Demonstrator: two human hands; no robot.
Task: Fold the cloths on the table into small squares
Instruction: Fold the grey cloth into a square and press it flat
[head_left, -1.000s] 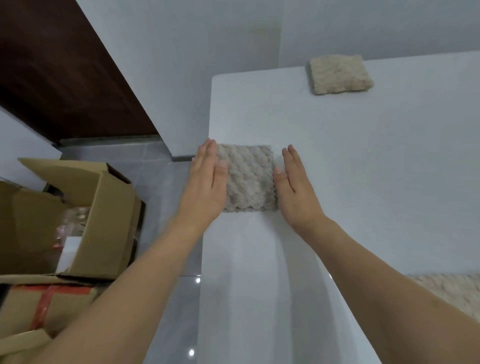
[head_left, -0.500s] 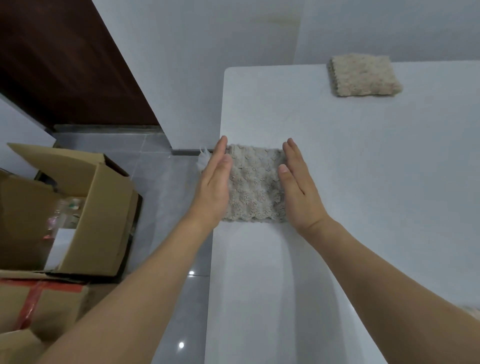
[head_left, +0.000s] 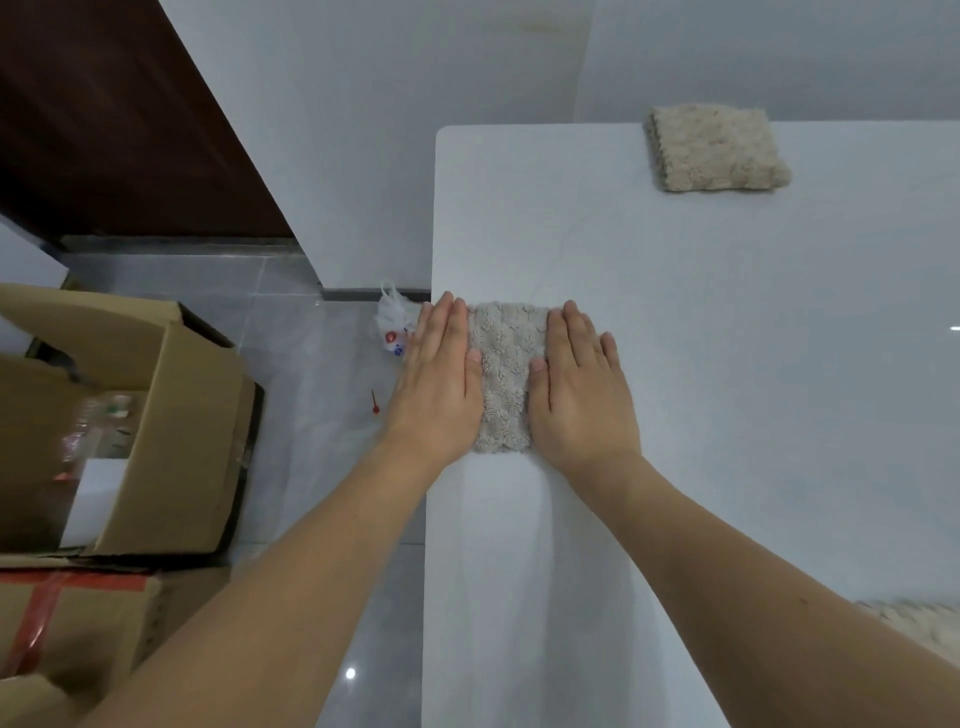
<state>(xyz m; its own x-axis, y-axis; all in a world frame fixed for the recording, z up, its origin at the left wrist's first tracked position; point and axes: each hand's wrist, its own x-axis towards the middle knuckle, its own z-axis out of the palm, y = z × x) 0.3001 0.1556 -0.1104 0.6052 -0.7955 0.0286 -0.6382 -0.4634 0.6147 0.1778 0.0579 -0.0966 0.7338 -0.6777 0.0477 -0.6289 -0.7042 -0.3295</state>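
Both hands flat, fingers straight and together, pressing down on either side of a folded grey cloth (head_left: 506, 376). Left hand (head_left: 441, 384) laid over the cloth's left edge, right at the table's left border, outer fingers reaching past the rim. Right hand (head_left: 579, 384) laid over the cloth's right edge, thumb tucked inward against the fabric. No curl, no pinch in either hand: palms and fingers spread on top, nothing gripped. Only a narrow strip of nubbly grey pile visible between the two hands, from the fingertips down to the wrists. Cloth lying at the left edge of the white table (head_left: 727, 312), about midway along its depth. Bare forearms running back from the hands to the bottom corners of the view.

Further off, near the table's far edge and to the right, a second folded beige cloth (head_left: 717, 148) in a small thick square, well apart from the hands. At the lower right border, partly behind the right forearm, a bit of another pale cloth (head_left: 919, 623), cut off by the picture's edge.

Left of the table, on the grey tiled floor: an open cardboard box (head_left: 156, 431) with unclear contents, a taped box (head_left: 78, 623) nearer, a crumpled white plastic bag (head_left: 392, 325) just beside the table's edge, and a small red object (head_left: 375, 405) below it. Dark brown door (head_left: 104, 130) at upper left.
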